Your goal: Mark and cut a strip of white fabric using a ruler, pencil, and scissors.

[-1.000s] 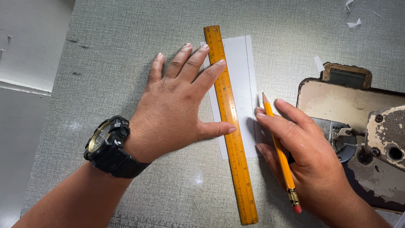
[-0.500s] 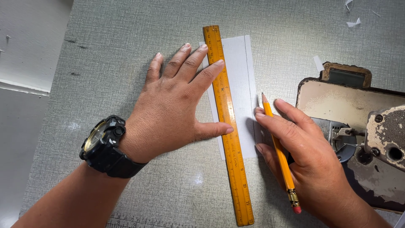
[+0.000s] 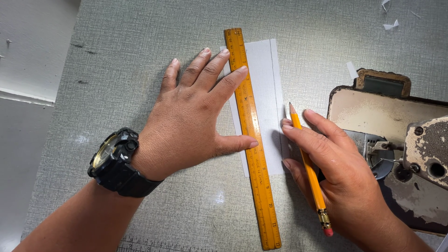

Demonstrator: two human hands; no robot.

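Grey tabletop, one ruler (left hand pressing), one pencil

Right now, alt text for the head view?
A left hand presses flat on a yellow wooden ruler laid across a white paper strip on a grey table. The right hand holds a yellow pencil at the strip's right edge, beside a worn sewing machine.
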